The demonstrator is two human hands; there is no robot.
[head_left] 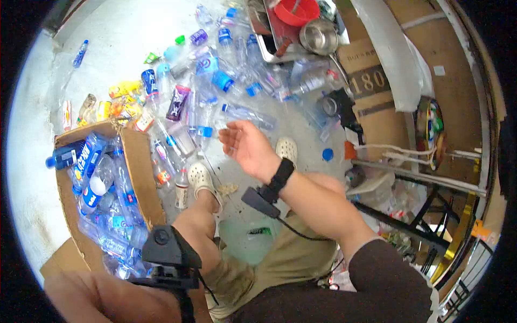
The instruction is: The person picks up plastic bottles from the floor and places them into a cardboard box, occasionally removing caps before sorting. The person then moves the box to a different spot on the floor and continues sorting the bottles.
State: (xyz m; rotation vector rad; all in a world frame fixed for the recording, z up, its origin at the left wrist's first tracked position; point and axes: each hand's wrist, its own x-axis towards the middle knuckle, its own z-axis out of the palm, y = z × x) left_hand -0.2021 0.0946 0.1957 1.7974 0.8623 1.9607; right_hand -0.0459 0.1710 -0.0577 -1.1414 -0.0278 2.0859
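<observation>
My right hand (245, 146) is held over the floor in the middle of the view, fingers apart and slightly curled, with nothing in it. A black strap with a small device circles its wrist. Just beyond it lies a clear bottle with a blue cap (250, 116). At the lower left, my left forearm (107, 296) shows beside a black camera mount, but the hand itself cannot be seen. A cardboard box (141, 175) full of plastic bottles stands at the left.
Many empty bottles and a purple wrapper (178, 103) litter the floor. At the top sit a red bowl (297, 12) and a metal pot (319, 37). Flattened cardboard (366, 70) and a metal rack (420, 175) stand at the right. A blue lid (327, 155) lies near my shoe (286, 149).
</observation>
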